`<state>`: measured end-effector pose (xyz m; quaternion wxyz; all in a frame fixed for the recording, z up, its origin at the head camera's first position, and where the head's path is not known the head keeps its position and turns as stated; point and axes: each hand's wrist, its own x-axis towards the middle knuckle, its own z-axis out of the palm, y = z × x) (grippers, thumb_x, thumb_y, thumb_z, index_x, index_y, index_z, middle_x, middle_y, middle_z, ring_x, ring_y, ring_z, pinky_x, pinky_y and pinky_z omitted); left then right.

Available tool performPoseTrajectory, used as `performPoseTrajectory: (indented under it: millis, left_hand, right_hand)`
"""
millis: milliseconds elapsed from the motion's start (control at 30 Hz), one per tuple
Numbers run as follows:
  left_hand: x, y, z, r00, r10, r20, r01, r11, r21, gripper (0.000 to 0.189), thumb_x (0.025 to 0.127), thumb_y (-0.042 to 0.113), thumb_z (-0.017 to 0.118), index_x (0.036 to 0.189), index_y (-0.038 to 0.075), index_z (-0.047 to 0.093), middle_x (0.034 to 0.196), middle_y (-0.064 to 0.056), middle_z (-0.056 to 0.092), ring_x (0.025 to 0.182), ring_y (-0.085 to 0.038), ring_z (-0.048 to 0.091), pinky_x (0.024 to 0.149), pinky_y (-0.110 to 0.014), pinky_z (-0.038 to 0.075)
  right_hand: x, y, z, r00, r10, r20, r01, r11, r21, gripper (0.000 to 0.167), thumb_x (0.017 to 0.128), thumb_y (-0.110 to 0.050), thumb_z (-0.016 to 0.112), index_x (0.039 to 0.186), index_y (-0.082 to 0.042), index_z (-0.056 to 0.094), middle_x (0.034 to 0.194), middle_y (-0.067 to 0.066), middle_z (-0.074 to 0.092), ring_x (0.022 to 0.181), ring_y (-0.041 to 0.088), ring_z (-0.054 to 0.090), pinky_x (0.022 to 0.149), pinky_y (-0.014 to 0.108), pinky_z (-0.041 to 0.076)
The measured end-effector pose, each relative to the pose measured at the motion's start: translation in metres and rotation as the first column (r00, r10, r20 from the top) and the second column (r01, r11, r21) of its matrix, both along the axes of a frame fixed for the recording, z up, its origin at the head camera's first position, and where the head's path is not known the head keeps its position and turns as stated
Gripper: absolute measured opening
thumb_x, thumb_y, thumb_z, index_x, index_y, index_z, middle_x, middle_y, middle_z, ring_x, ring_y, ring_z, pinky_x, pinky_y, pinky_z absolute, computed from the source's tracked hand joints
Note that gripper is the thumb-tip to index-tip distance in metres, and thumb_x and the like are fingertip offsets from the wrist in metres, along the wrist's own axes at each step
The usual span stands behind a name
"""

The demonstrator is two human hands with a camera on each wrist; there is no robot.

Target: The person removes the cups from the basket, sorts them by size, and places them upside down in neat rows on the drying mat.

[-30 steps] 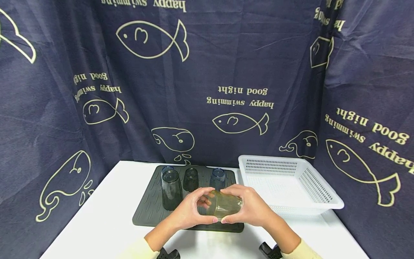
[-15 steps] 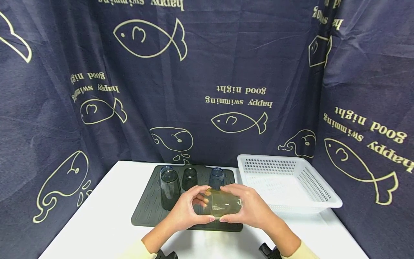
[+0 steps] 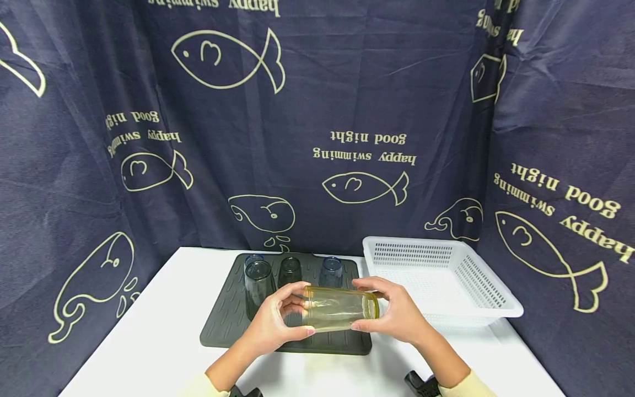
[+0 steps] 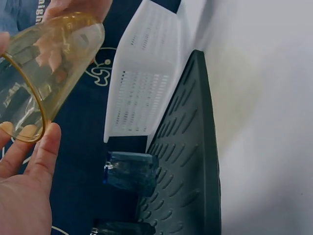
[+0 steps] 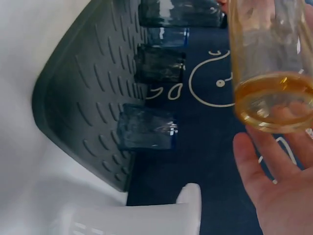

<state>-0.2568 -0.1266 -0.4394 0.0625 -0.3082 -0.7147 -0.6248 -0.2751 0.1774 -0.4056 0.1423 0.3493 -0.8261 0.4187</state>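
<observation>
A yellow-tinted drinking glass [image 3: 337, 310] lies sideways in the air between my two hands, over the front of the dark drying mat [image 3: 223, 320]. With thumb and fingers my left hand [image 3: 272, 325] grips its rim end; the left wrist view shows fingertips at the amber rim [image 4: 36, 105]. My right hand [image 3: 399, 313] has thumb and fingers about the thick base, on the right side. In the right wrist view the base [image 5: 274, 103] sits right at the right hand's fingers [image 5: 269, 147].
On the mat stand a tall grey glass [image 3: 259, 292], a short dark glass [image 3: 290, 270] and a blue glass [image 3: 331, 270]; another blue glass [image 3: 254, 257] is mostly hidden behind the tall one. A white perforated basket [image 3: 446, 318] stands at the right.
My hands have drawn apart, left hand leftward and right hand rightward, so more of the yellow glass shows between them. The glasses on the mat have stayed put.
</observation>
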Motion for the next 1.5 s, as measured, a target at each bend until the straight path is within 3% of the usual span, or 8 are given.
performPoseTrajectory:
  millis: [167, 333, 700, 867, 1067, 1300, 1400, 1500]
  left_hand:
    - [0.000, -0.003, -0.005, 0.999, -0.039, -0.014, 0.040, 0.998, 0.043, 0.079, 0.076, 0.001, 0.087, 0.145, 0.000, 0.049, 0.132, -0.024, 0.058, 0.109, -0.015, 0.065, 0.096, -0.025, 0.057]
    - [-0.001, -0.006, -0.010, 0.997, -0.064, -0.033, 0.066, 0.995, 0.072, 0.078, 0.076, -0.002, 0.086, 0.144, -0.002, 0.049, 0.131, -0.028, 0.057, 0.108, -0.011, 0.065, 0.096, -0.024, 0.057]
    - [0.000, -0.010, -0.017, 0.994, -0.090, -0.067, 0.096, 0.991, 0.097, 0.078, 0.074, -0.007, 0.083, 0.143, -0.007, 0.047, 0.124, -0.030, 0.057, 0.107, -0.008, 0.065, 0.095, -0.023, 0.057]
    - [0.001, -0.010, -0.017, 0.993, -0.095, -0.066, 0.101, 0.990, 0.101, 0.079, 0.073, -0.008, 0.083, 0.143, -0.007, 0.047, 0.124, -0.031, 0.058, 0.107, -0.007, 0.065, 0.095, -0.023, 0.057]
    - [0.001, -0.011, -0.018, 0.992, -0.099, -0.078, 0.107, 0.988, 0.107, 0.079, 0.073, -0.009, 0.083, 0.142, -0.008, 0.047, 0.124, -0.030, 0.058, 0.107, -0.007, 0.065, 0.095, -0.023, 0.057]
    - [-0.001, -0.013, -0.018, 0.989, -0.120, -0.082, 0.128, 0.986, 0.109, 0.078, 0.076, -0.009, 0.081, 0.144, -0.009, 0.044, 0.125, -0.014, 0.059, 0.108, -0.007, 0.064, 0.095, -0.023, 0.057]
    - [-0.001, -0.015, -0.018, 0.987, -0.138, -0.084, 0.146, 0.985, 0.096, 0.078, 0.079, -0.008, 0.080, 0.148, -0.007, 0.042, 0.128, -0.019, 0.057, 0.110, -0.008, 0.064, 0.096, -0.024, 0.057]
    - [-0.001, -0.018, -0.018, 0.990, -0.114, -0.085, 0.118, 0.992, 0.054, 0.079, 0.083, -0.004, 0.080, 0.151, 0.000, 0.041, 0.132, -0.024, 0.053, 0.111, -0.010, 0.063, 0.097, -0.025, 0.056]
  right_hand:
    - [-0.005, 0.006, -0.012, 0.985, 0.128, 0.116, -0.109, 0.981, -0.160, 0.068, 0.074, -0.012, 0.092, 0.136, -0.015, 0.064, 0.131, 0.002, 0.069, 0.117, 0.010, 0.067, 0.098, 0.025, 0.055]
    - [-0.006, 0.007, -0.021, 0.943, 0.278, 0.184, -0.208, 0.922, -0.326, 0.069, 0.076, 0.005, 0.085, 0.138, 0.002, 0.057, 0.135, 0.004, 0.066, 0.124, 0.009, 0.063, 0.103, 0.024, 0.052]
    - [-0.006, 0.005, -0.036, 0.829, 0.513, 0.221, -0.356, 0.790, -0.499, 0.067, 0.081, 0.013, 0.077, 0.140, 0.019, 0.044, 0.138, 0.002, 0.065, 0.123, 0.014, 0.066, 0.099, 0.029, 0.057]
    - [-0.005, 0.003, -0.038, 0.783, 0.558, 0.273, -0.357, 0.764, -0.537, 0.070, 0.081, 0.010, 0.078, 0.141, 0.018, 0.042, 0.138, 0.002, 0.065, 0.123, 0.018, 0.068, 0.095, 0.032, 0.060]
    - [-0.005, 0.002, -0.042, 0.784, 0.552, 0.285, -0.342, 0.767, -0.544, 0.071, 0.082, 0.009, 0.078, 0.139, 0.022, 0.040, 0.131, 0.003, 0.069, 0.117, 0.014, 0.069, 0.092, 0.031, 0.061]
    - [-0.003, -0.001, -0.043, 0.799, 0.531, 0.282, -0.316, 0.770, -0.555, 0.067, 0.082, 0.011, 0.077, 0.138, 0.022, 0.042, 0.129, 0.002, 0.070, 0.114, 0.014, 0.070, 0.089, 0.032, 0.062]
    - [-0.002, -0.004, -0.043, 0.808, 0.518, 0.279, -0.306, 0.775, -0.552, 0.066, 0.082, 0.011, 0.077, 0.137, 0.023, 0.043, 0.129, 0.000, 0.070, 0.112, 0.014, 0.071, 0.088, 0.030, 0.062]
    - [-0.003, -0.006, -0.043, 0.820, 0.502, 0.274, -0.294, 0.781, -0.551, 0.065, 0.082, 0.011, 0.077, 0.136, 0.023, 0.044, 0.128, -0.001, 0.070, 0.109, 0.014, 0.072, 0.086, 0.028, 0.062]
